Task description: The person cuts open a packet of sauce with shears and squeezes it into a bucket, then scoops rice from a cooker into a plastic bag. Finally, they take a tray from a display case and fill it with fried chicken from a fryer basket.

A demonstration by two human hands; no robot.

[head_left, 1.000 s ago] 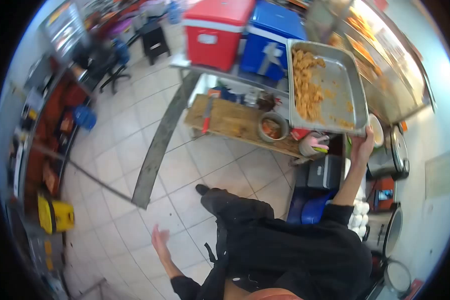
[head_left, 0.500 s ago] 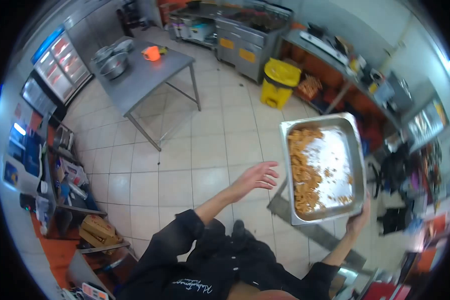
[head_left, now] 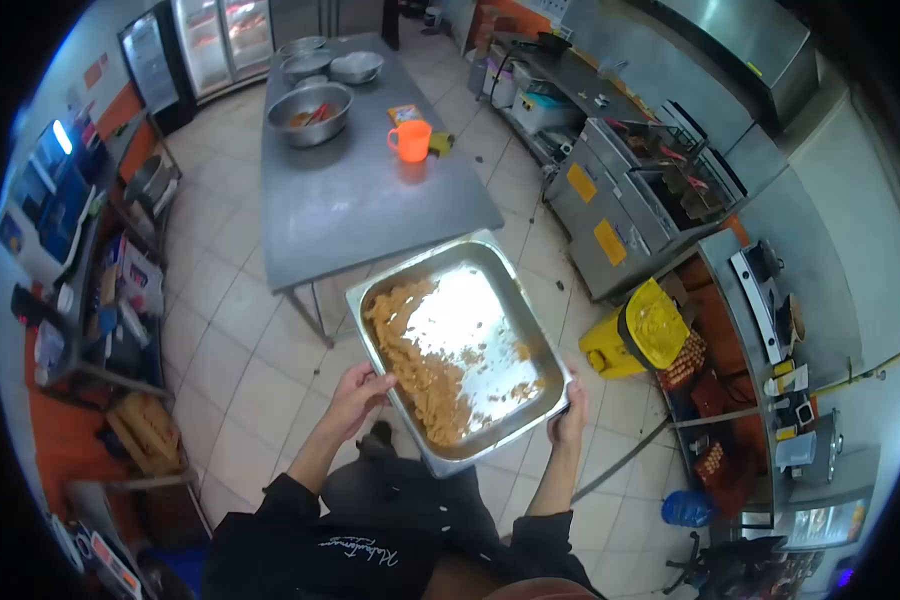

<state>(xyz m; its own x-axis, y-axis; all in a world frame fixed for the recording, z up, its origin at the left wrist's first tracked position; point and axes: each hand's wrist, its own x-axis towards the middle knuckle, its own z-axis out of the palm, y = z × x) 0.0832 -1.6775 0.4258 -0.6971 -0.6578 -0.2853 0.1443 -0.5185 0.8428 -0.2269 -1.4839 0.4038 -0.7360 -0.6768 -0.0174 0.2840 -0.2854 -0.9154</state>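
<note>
Silvery rectangular metal tray (head_left: 458,322) with crumbly golden-brown food (head_left: 422,382), centre frame: your left hand (head_left: 353,402) and right hand (head_left: 568,416) pinch its left edge and right corner. Looks mid-carry; next move calls for staying level, imo.

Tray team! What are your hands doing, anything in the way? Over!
Left hand, right hand: on metal tray. Food heaped along its left side. Steel table ahead, orange mug on it.

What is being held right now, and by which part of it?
A metal tray of brown food, gripped at its rims: left hand on one long side, right hand near a corner.
</note>
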